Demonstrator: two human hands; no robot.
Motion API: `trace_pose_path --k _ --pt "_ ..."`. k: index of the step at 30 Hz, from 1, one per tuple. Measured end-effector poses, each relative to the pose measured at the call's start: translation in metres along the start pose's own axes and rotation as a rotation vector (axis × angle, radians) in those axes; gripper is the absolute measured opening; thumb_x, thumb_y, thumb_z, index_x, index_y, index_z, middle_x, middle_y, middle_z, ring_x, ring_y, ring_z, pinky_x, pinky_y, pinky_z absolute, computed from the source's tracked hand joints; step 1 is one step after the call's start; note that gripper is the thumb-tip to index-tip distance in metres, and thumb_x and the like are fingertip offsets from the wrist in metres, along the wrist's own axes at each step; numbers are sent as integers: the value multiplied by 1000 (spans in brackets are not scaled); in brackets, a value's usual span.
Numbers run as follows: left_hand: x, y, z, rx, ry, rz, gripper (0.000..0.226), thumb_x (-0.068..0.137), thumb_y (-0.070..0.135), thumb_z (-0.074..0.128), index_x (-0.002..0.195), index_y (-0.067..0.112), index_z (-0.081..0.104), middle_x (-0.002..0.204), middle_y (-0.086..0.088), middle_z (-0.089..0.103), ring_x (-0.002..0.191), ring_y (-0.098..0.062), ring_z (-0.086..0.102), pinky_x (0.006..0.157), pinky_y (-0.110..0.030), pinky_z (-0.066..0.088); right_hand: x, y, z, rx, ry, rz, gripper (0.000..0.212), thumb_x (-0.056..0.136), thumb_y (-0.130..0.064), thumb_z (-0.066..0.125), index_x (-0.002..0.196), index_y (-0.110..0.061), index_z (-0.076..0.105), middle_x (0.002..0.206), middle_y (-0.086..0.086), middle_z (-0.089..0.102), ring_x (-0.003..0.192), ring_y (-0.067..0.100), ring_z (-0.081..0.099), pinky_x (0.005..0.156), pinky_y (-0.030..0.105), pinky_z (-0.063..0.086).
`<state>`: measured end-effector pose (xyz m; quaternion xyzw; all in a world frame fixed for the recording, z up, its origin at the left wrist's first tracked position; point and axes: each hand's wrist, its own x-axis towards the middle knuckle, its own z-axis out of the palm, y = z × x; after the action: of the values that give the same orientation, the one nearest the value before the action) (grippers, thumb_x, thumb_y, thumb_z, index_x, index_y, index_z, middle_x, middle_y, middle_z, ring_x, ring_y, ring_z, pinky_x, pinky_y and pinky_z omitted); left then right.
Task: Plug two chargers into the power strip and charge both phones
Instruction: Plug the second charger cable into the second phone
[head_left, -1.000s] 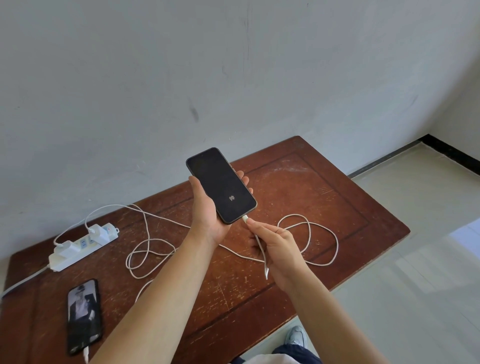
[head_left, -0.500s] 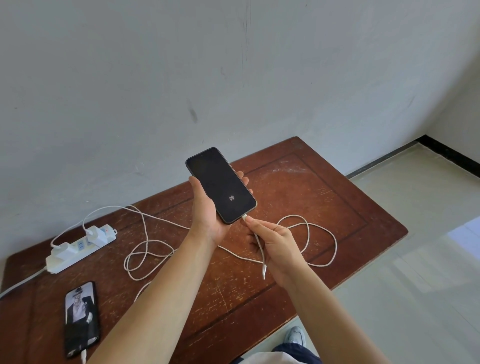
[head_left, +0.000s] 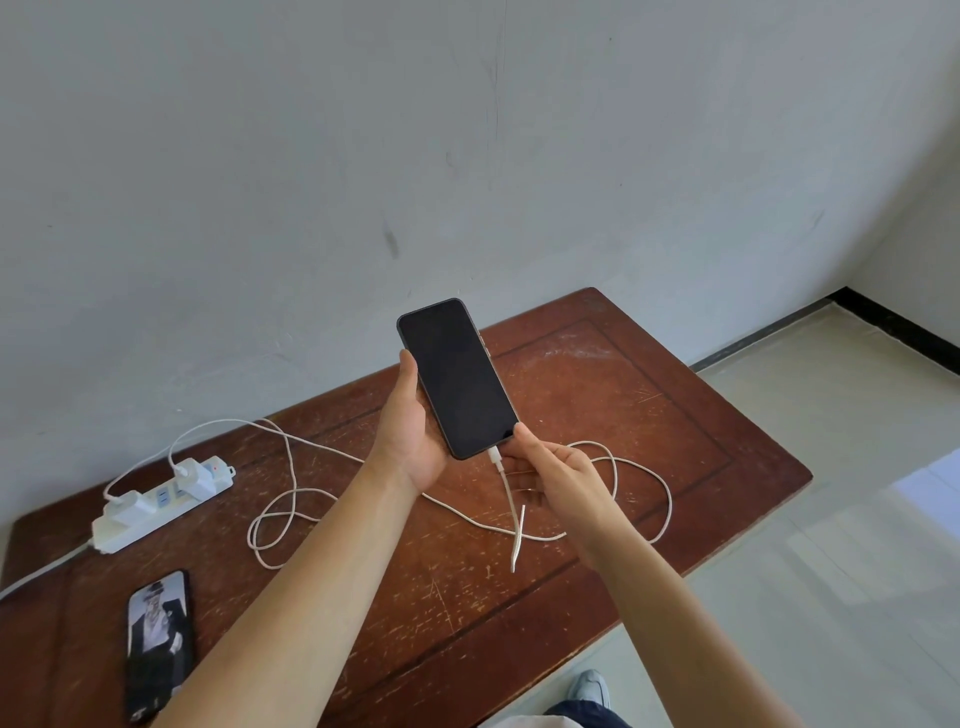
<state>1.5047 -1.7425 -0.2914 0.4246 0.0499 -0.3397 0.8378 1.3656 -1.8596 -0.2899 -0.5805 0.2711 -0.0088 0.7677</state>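
Nearest the camera, at the bench's (head_left: 613, 525) front left, one phone (head_left: 158, 644) lies flat with its screen lit; its cable end sits at the bottom edge of view, too cropped to confirm it is seated. Further in, both forearms reach out over the wood. The left hand (head_left: 410, 441) cradles the second phone (head_left: 457, 376) from its side and underneath, thumb along the left edge, tilted screen-up so the bottom port faces the other hand. The right hand (head_left: 553, 470) has its grip pinched at the phone's bottom corner, just beside the white connector (head_left: 494, 457), which looks pushed into the port; the screen is dark, so charging cannot be confirmed. The cable (head_left: 644, 493) hangs from the connector and loops loosely across the bench, slack enough not to tug. Farther back on the left, the power strip (head_left: 156, 506) carries two white chargers (head_left: 195, 475), both seemingly plugged in. Nothing blocks a clear spot for setting the phone down, though the loops could snag.
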Motion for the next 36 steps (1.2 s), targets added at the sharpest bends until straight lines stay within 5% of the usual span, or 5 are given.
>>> trace_pose_path --k 6,28,36 --pt "-7 6 8 73 -30 18 57 102 59 39 133 19 65 131 -9 70 116 -27 69 82 -44 62 -4 7 -3 2 31 -47 40 98 -53 52 96 -26 82 88 0 78 79 12 72 74 24 57" --pt "-16 -1 8 161 31 0 59 100 63 35 131 24 66 128 -9 72 120 -32 67 99 -55 53 -6 23 -7 -22 37 -105 30 98 -44 57 95 -27 81 91 2 79 76 7 69 66 17 53" --pt "-15 -2 6 148 47 -1 56 99 63 38 129 26 67 125 -7 74 115 -30 70 90 -52 60 -4 24 -7 -26 36 -115 30 96 -47 58 95 -28 81 91 1 79 78 7 70 68 17 54"
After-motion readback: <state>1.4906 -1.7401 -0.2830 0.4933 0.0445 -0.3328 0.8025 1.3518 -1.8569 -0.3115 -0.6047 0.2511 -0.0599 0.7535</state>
